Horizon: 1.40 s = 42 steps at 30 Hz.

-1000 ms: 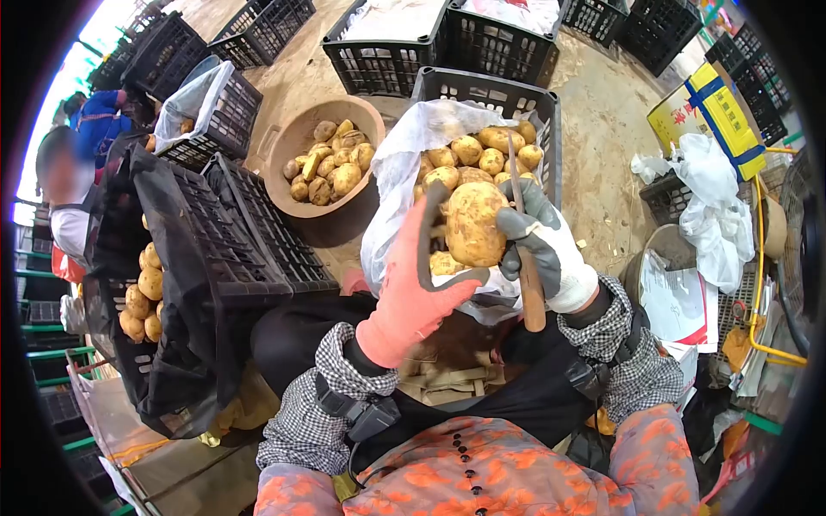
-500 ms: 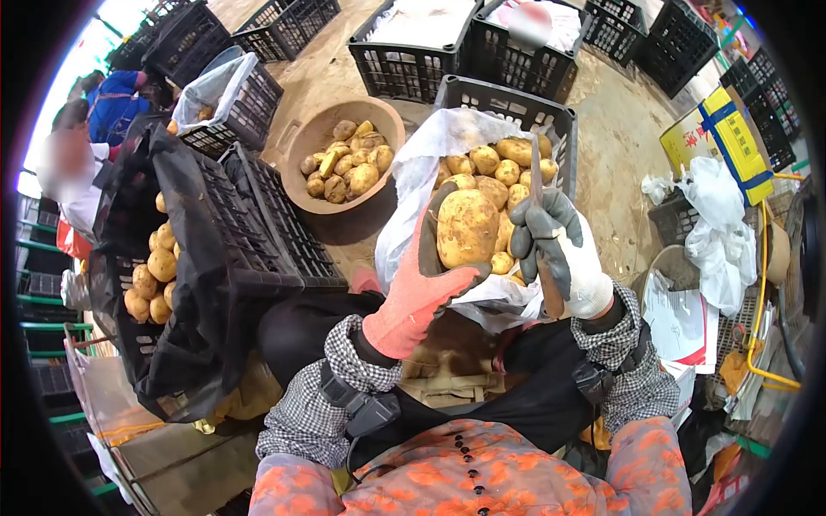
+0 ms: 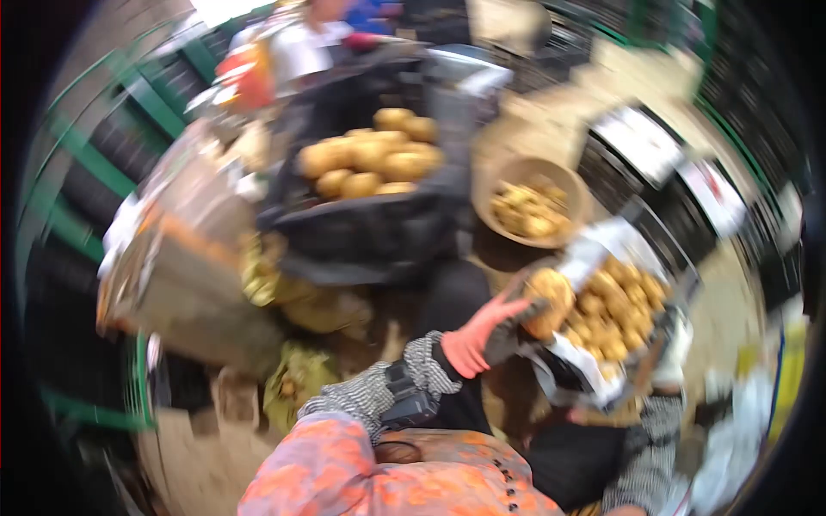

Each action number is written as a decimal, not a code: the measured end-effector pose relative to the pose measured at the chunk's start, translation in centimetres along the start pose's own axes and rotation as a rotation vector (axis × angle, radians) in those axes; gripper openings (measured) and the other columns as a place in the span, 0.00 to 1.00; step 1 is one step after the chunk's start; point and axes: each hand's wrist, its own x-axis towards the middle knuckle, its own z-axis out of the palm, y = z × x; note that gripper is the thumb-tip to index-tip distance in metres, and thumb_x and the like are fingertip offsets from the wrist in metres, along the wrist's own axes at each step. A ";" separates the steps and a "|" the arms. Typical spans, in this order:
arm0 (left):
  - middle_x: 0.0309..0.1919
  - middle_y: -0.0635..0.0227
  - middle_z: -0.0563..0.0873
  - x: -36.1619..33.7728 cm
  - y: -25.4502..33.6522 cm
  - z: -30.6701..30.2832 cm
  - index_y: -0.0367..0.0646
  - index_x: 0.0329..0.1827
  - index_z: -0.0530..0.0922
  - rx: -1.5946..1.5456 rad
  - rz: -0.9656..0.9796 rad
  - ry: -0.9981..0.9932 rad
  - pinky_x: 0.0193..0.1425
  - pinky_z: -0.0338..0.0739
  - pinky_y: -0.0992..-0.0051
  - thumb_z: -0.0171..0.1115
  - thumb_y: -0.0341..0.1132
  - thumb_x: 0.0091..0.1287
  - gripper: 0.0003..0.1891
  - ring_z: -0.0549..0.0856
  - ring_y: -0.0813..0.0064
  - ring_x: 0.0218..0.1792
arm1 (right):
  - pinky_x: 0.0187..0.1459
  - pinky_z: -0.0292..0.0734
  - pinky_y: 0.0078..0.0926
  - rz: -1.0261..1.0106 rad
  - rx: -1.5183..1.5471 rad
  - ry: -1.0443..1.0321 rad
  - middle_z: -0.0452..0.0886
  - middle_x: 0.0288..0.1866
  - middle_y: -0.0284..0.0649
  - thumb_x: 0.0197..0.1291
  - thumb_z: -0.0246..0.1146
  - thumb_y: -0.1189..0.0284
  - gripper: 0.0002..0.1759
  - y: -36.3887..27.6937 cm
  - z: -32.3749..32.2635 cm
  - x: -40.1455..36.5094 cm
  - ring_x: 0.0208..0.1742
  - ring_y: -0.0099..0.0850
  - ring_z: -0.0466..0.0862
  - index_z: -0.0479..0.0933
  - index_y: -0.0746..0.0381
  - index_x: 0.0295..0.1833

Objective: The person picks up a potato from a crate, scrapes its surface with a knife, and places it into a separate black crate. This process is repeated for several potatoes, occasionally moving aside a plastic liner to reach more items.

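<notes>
My left hand (image 3: 495,331), in a coral glove with a dark palm, is closed around a large potato (image 3: 549,304) by the near left side of a lined crate. The crate is full of smaller potatoes (image 3: 615,305), with white plastic lining (image 3: 572,365) folded over its edge. At the crate's right side is my right hand (image 3: 675,348) in a white and grey glove, smeared by motion. A brown strip (image 3: 644,371) beside it looks like the wooden handle of the knife it grips; the blade cannot be made out.
A black-lined crate (image 3: 361,245) of large potatoes stands to the left. Behind my left hand is a brown basin (image 3: 578,193) of potatoes. Black crates with white covers (image 3: 641,146) stand at the back right. Another person in white (image 3: 301,60) is at the upper left.
My view has swung left, so the black-lined crate now sits near the middle. The large potato stays in my left hand, now farther from my right hand, which has dropped beside the crate.
</notes>
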 end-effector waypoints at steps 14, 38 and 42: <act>0.61 0.56 0.74 -29.7 29.4 -1.9 0.41 0.60 0.71 0.410 1.656 0.396 0.66 0.74 0.63 0.54 0.45 0.71 0.21 0.78 0.59 0.57 | 0.18 0.59 0.13 -0.104 -0.036 -0.027 0.67 0.25 0.24 0.69 0.52 0.60 0.13 0.3 0.7 0.2 0.18 0.13 0.64 0.73 0.56 0.49; 0.64 0.47 0.70 20.4 -22.8 -3.1 0.44 0.69 0.65 1.930 -0.301 -0.448 0.66 0.68 0.64 0.64 0.39 0.55 0.36 0.73 0.50 0.63 | 0.42 0.78 0.24 -0.269 0.830 -0.045 0.75 0.42 0.38 0.65 0.60 0.69 0.23 -7.0 -8.0 1.1 0.37 0.27 0.76 0.68 0.69 0.61; 0.62 0.50 0.71 21.3 -26.4 -4.5 0.47 0.69 0.65 1.896 -0.221 -0.304 0.64 0.69 0.63 0.65 0.37 0.52 0.37 0.73 0.49 0.61 | 0.41 0.78 0.22 -0.226 0.805 0.042 0.76 0.41 0.37 0.64 0.61 0.67 0.23 -7.3 -7.4 1.2 0.37 0.25 0.76 0.69 0.68 0.61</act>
